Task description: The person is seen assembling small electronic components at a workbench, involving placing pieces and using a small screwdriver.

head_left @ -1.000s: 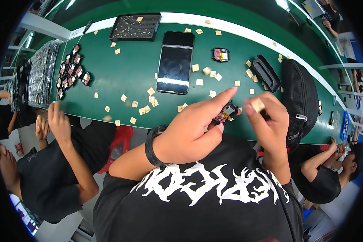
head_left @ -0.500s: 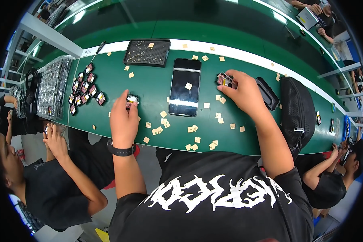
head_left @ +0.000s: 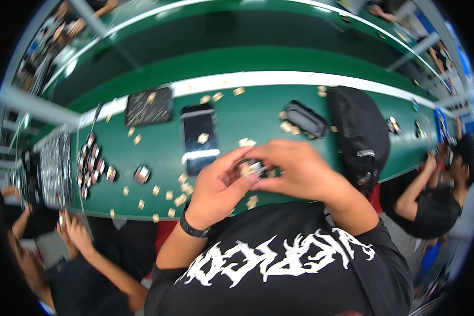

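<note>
Clasps a small, hard, black-rimmed module (head_left: pixel 256 167) with a pale and reddish face between left hand (head_left: pixel 221 184) and right hand (head_left: pixel 295 168), with the fingers of both closed on it, over the near part of a smooth green table (head_left: pixel 258 110). Has around it one glossy, flat, rectangular black phone (head_left: pixel 197 125), one gridded black tray (head_left: pixel 158 118), one long, rounded black case (head_left: pixel 306 120), one bulging black fabric bag (head_left: pixel 361 137), one loose module (head_left: pixel 141 174) and a blurred, uncountable module heap (head_left: pixel 91 167). Turns the held face upward; cannot tell the long axis behind the fingers.
</note>
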